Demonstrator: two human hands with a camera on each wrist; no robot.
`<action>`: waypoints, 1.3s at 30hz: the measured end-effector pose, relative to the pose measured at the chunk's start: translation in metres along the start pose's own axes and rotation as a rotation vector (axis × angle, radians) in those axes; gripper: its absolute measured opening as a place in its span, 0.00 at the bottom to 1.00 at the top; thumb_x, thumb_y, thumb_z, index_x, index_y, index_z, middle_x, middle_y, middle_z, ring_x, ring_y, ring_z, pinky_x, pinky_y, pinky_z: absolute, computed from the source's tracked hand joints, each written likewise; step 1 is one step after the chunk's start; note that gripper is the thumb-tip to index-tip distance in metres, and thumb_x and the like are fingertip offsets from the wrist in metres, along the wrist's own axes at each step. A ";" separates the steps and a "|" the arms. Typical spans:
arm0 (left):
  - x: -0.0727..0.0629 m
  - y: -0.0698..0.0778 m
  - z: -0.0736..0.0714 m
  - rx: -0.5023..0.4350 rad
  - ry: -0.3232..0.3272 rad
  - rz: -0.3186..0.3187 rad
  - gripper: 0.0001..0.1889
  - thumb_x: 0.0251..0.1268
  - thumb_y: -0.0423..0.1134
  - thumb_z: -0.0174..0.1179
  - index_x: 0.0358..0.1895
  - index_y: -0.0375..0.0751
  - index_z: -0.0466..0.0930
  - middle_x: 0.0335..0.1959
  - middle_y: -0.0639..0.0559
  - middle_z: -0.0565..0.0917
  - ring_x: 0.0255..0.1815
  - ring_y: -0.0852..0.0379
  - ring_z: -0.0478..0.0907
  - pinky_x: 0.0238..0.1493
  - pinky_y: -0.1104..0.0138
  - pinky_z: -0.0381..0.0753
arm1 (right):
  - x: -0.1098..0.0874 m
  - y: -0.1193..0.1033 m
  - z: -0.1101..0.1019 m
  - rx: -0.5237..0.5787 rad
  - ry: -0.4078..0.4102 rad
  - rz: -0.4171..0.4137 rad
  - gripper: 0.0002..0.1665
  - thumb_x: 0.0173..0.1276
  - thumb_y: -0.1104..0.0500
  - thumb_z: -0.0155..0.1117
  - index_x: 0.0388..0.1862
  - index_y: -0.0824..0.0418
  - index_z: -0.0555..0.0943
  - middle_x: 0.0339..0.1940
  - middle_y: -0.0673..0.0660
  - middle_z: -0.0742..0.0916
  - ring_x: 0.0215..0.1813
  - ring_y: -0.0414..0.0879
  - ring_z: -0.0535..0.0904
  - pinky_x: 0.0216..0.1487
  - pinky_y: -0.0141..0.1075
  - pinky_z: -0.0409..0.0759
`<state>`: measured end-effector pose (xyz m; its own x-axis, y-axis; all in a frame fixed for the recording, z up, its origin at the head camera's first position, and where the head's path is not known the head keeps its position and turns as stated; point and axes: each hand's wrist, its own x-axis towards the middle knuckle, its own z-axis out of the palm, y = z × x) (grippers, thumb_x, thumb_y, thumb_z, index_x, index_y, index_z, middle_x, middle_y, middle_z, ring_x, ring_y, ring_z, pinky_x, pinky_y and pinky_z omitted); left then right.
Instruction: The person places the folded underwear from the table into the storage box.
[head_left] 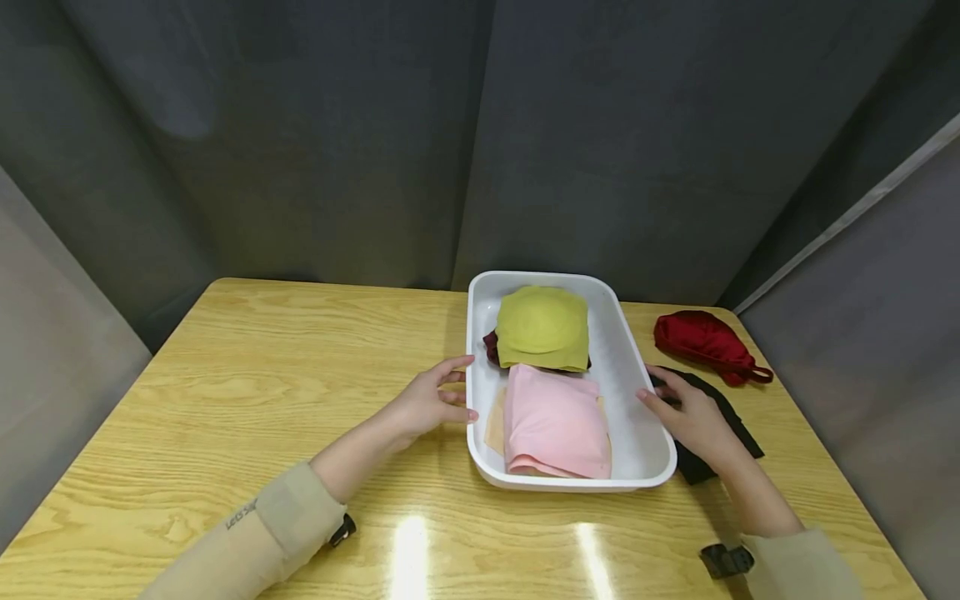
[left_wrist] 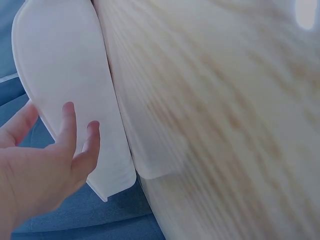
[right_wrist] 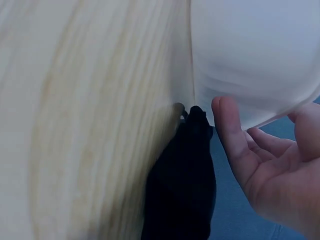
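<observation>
A white plastic bin stands on the table between both hands. In it, a folded yellow-green garment lies over dark maroon cloth at the far end. A folded pink garment with a rounded, padded look lies over beige cloth at the near end. My left hand touches the bin's left side, thumb and index fingertip at the rim, fingers spread. At the right side, my right hand rests its thumb at the rim, with extended fingers against the outer wall.
Right of the bin, a black cloth piece lies partly behind my right hand. Beyond it is a shiny red fabric piece with a strap loop. Grey curtains enclose the wooden table at the back and sides.
</observation>
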<state>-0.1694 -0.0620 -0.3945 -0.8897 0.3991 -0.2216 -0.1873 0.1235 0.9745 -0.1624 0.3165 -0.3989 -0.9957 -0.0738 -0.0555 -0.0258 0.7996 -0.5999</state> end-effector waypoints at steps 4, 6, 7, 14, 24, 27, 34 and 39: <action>0.000 -0.001 0.000 -0.021 -0.003 -0.003 0.44 0.50 0.21 0.66 0.72 0.49 0.57 0.64 0.34 0.65 0.59 0.38 0.72 0.47 0.63 0.82 | -0.004 -0.002 -0.004 0.043 0.015 -0.022 0.40 0.70 0.40 0.52 0.73 0.61 0.59 0.57 0.71 0.77 0.54 0.64 0.77 0.39 0.47 0.84; 0.000 -0.001 0.000 -0.027 -0.005 -0.002 0.44 0.50 0.21 0.65 0.72 0.49 0.57 0.64 0.34 0.65 0.59 0.38 0.72 0.48 0.62 0.82 | -0.006 -0.003 -0.007 0.075 0.012 -0.027 0.40 0.70 0.41 0.52 0.73 0.61 0.58 0.57 0.71 0.77 0.53 0.63 0.78 0.35 0.44 0.85; 0.000 -0.001 0.000 -0.029 -0.006 -0.001 0.44 0.50 0.21 0.65 0.72 0.48 0.57 0.64 0.34 0.65 0.59 0.38 0.72 0.48 0.62 0.82 | -0.006 -0.002 -0.008 0.091 0.012 -0.031 0.40 0.70 0.41 0.52 0.73 0.60 0.58 0.56 0.71 0.77 0.52 0.62 0.79 0.34 0.43 0.85; 0.001 -0.001 0.001 -0.035 -0.012 0.005 0.44 0.51 0.21 0.65 0.72 0.48 0.57 0.64 0.34 0.65 0.60 0.38 0.72 0.48 0.62 0.82 | -0.013 0.000 -0.017 0.151 0.078 -0.113 0.37 0.71 0.49 0.55 0.72 0.63 0.58 0.52 0.70 0.78 0.42 0.54 0.83 0.29 0.39 0.85; 0.000 -0.001 0.002 -0.033 -0.003 0.001 0.44 0.50 0.21 0.65 0.72 0.49 0.57 0.64 0.34 0.65 0.59 0.39 0.72 0.48 0.63 0.82 | -0.022 0.008 -0.035 0.020 0.220 -0.138 0.37 0.65 0.52 0.64 0.69 0.64 0.63 0.52 0.69 0.79 0.39 0.44 0.82 0.29 0.29 0.83; 0.000 -0.001 0.002 -0.037 0.000 0.003 0.45 0.50 0.20 0.65 0.72 0.48 0.57 0.64 0.34 0.65 0.59 0.38 0.72 0.48 0.62 0.82 | -0.023 0.012 -0.042 -0.040 0.245 -0.124 0.37 0.65 0.51 0.64 0.68 0.64 0.64 0.52 0.69 0.80 0.45 0.60 0.80 0.30 0.20 0.77; -0.001 0.000 0.002 -0.050 0.001 0.002 0.45 0.50 0.19 0.64 0.72 0.47 0.57 0.64 0.33 0.65 0.59 0.37 0.72 0.48 0.62 0.82 | -0.024 0.024 -0.052 -0.087 0.268 -0.117 0.37 0.63 0.51 0.66 0.66 0.65 0.66 0.52 0.70 0.80 0.51 0.66 0.76 0.40 0.49 0.83; -0.002 0.001 0.002 -0.048 0.001 0.000 0.44 0.50 0.19 0.64 0.72 0.48 0.57 0.64 0.33 0.65 0.59 0.38 0.72 0.48 0.62 0.82 | -0.023 0.037 -0.055 -0.103 0.239 -0.098 0.37 0.64 0.50 0.65 0.65 0.66 0.66 0.53 0.72 0.79 0.53 0.69 0.74 0.45 0.65 0.73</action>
<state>-0.1667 -0.0613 -0.3935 -0.8902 0.3982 -0.2213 -0.2067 0.0797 0.9751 -0.1451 0.3803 -0.3755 -0.9804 -0.0212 0.1957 -0.1199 0.8527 -0.5085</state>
